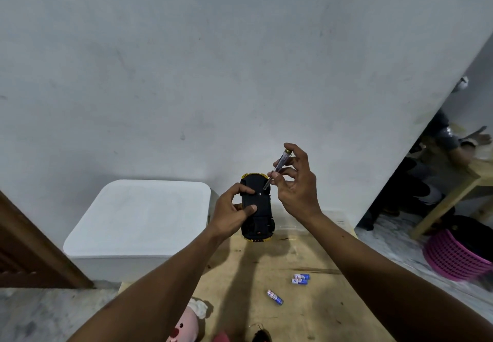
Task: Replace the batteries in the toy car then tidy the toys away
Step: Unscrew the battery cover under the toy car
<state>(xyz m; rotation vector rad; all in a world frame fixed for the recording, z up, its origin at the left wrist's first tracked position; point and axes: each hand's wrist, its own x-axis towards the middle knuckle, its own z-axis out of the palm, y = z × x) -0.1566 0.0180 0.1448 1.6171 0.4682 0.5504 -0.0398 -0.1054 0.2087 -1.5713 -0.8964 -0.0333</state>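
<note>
L hand (234, 212) grips the toy car (258, 216) from its left side, thumb laid across the black underside, fingers curled round the far flank. Car's belly-up, yellow body just showing at both ends, held above the far part of the wooden table (314, 256), close to the wall (240, 61). R hand (296, 184) pinches a clear-handled screwdriver (278, 167) btw thumb and fingertips, index up by the cap, other fingers loosely bent. Tip's down on the underside at the car's far end, shaft tilting up and right.

Nearer on the table: two batteries (301, 279) side by side, touching. A third battery (275, 297) lies apart, nearer and left of them. Bare wood all round them, w/ room out to the right edge. Pink plush toy (184, 324) sits by the near left edge, partly cut off. White lidded box (138, 216) stands just beside the table's left edge. Pink basket (453, 259) on the floor, well off right.
</note>
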